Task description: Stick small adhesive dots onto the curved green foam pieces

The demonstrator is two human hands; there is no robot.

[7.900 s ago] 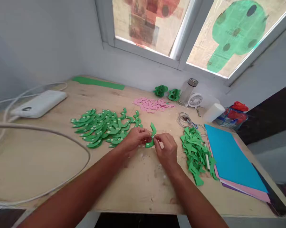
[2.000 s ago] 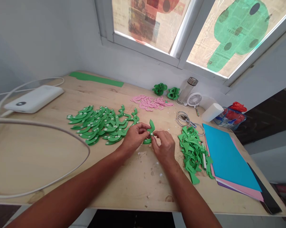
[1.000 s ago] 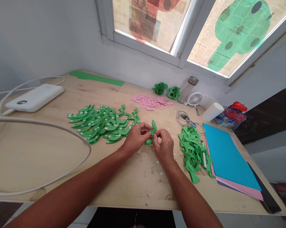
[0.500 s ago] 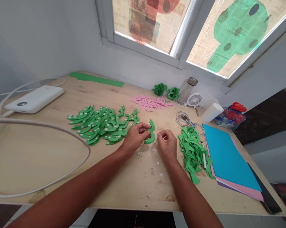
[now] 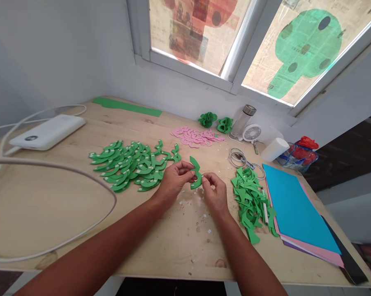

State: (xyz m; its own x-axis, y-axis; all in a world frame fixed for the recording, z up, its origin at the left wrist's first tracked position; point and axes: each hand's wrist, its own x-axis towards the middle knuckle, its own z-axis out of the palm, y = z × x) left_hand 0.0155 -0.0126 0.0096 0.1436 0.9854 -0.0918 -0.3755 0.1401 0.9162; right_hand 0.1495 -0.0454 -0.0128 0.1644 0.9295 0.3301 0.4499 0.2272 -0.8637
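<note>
My left hand (image 5: 175, 181) pinches a curved green paper cutout (image 5: 195, 166) between thumb and fingers, holding it upright just above the table. The thumb and forefinger of my right hand (image 5: 215, 191) close on the cutout's right edge, where a small white patch shows at the fingertips. Left of my hands lies a spread of similar green cutouts (image 5: 126, 164) bearing small white patches. To the right is a heap of green paper scraps (image 5: 249, 201), with a white pen (image 5: 265, 207) on top. Tiny white bits are strewn on the wood below my hands.
Pink paper cutouts (image 5: 193, 136) and two green paper ornaments (image 5: 207, 119) lie toward the wall. Scissors (image 5: 239, 157), a glass bottle (image 5: 243, 121) and a small fan (image 5: 252, 132) stand or lie at right. Blue paper (image 5: 299, 209) tops a stack; a cabled power bank (image 5: 48, 132) sits left.
My right hand has moved left and its fingertips now meet the green cutout's edge, where before there was a gap. The cutout has turned slightly in my left hand.
</note>
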